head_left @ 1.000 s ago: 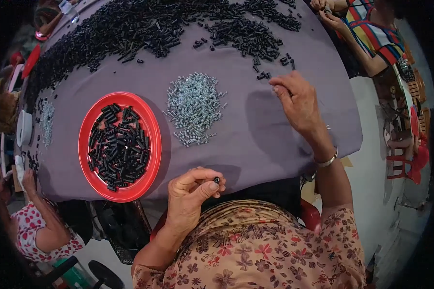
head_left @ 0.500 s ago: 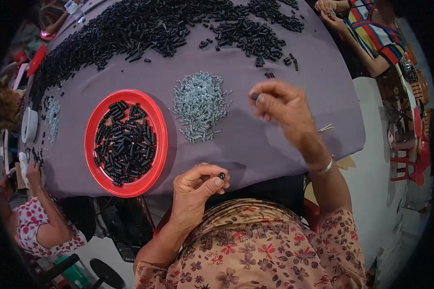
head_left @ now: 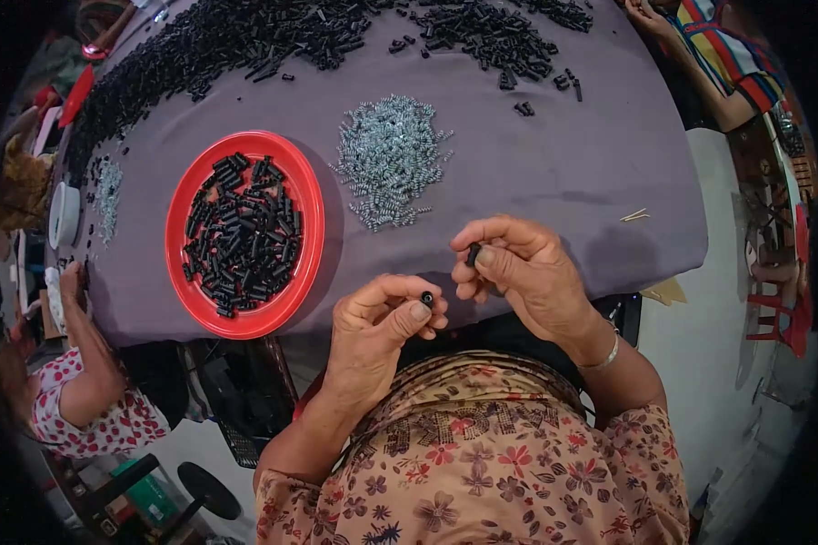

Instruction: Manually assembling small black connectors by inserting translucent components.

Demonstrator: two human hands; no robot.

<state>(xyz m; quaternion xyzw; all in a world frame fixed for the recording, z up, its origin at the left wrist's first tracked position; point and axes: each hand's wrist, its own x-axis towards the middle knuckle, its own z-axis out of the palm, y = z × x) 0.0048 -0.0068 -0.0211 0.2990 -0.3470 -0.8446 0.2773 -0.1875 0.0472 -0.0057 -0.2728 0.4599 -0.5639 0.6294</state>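
Between the thumb and fingers of my left hand (head_left: pixel 377 331) is a hollow black plastic tube (head_left: pixel 426 298), its open end turned up. My right hand (head_left: pixel 523 272) pinches a small black plastic piece (head_left: pixel 473 254) a short way to the right. The two parts are apart, both hands held over the table's near edge. A heap of small silvery coil springs (head_left: pixel 391 163) lies on the cloth beyond my hands. To the left, a red oval tray (head_left: pixel 315 227) holds many black tubular parts (head_left: pixel 245 241).
A large pile of black parts (head_left: pixel 245 45) stretches along the far side of the grey cloth-covered table (head_left: pixel 554 163). Thin pale sticks (head_left: pixel 634 215) lie at the right. Other people sit at left (head_left: pixel 91 391) and far right (head_left: pixel 732 54). A white bowl (head_left: pixel 64 216) stands at the left edge.
My right hand has come down and nearer to my left hand, with the small black piece still pinched. My left hand keeps its hold on the tube. The view has shifted slightly.
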